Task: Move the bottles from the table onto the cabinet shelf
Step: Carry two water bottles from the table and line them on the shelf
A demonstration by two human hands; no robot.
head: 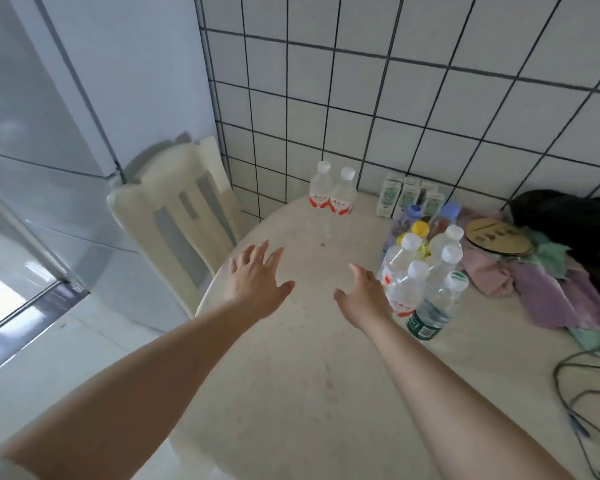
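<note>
1. While stretched out above the table [291,375], left hand [253,278] empty – fingers spread straight, palm down, over the table's left edge near the chair [174,216].
2. Right hand [364,299] likewise empty – grip wide, fingers extended and a little relaxed, thumb out to the left, just beside the near bottle cluster [426,271], touching or not cannot tell.
3. Two clear bottles with red labels [333,194] upright side by side at the far table edge, close to the tiled wall [395,98], well apart from both hands.
4. Cluster to the right of the right hand: several clear bottles, white caps, upright and packed together; green-labelled bottle [433,311] at the near right of the group; yellow-capped bottle [420,230] in the middle; two blue-capped bottles [449,211] at the back.
5. Row of small green-and-white cartons [409,197] against the wall behind the cluster.
6. Right of the cluster: heap of pink, purple and green cloths [534,285], round tan disc [496,237] on top, dark bag [568,220] behind.
7. Dark cables [582,393] looping at the table's right edge.
8. Pale chair tucked at the table's left; white cabinet or fridge front [66,98] at far left, no shelf visible.
</note>
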